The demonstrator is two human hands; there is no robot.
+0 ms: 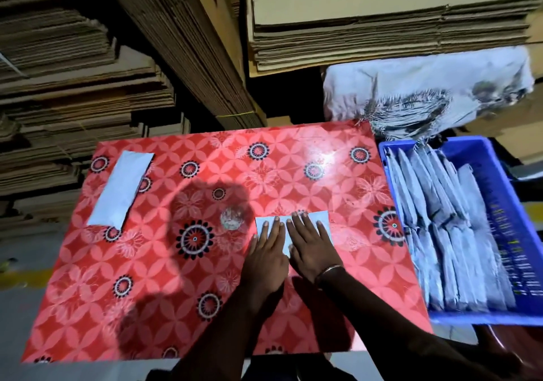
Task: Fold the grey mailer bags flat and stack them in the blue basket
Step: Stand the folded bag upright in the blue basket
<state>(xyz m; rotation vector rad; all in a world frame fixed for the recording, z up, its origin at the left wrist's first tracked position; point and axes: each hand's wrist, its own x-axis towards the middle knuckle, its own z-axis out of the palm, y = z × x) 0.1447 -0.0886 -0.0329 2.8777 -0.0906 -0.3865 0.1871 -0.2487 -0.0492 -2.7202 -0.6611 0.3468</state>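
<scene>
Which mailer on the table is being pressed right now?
The small folded mailer under both hands, near the blue basket; the long mailer at the far left lies untouched.

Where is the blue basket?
In the head view, the blue basket sits at the right edge of the red flowery table, holding folded grey mailer bags.

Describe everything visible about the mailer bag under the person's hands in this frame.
The grey mailer bag is a pale, smooth, plastic-looking sheet lying flat on the red patterned tablecloth, right of centre near the blue basket. Its far edge and corners show; the rest is covered. The left hand and right hand press on it side by side, fingers straight. Whether it is already folded cannot be told.
</scene>
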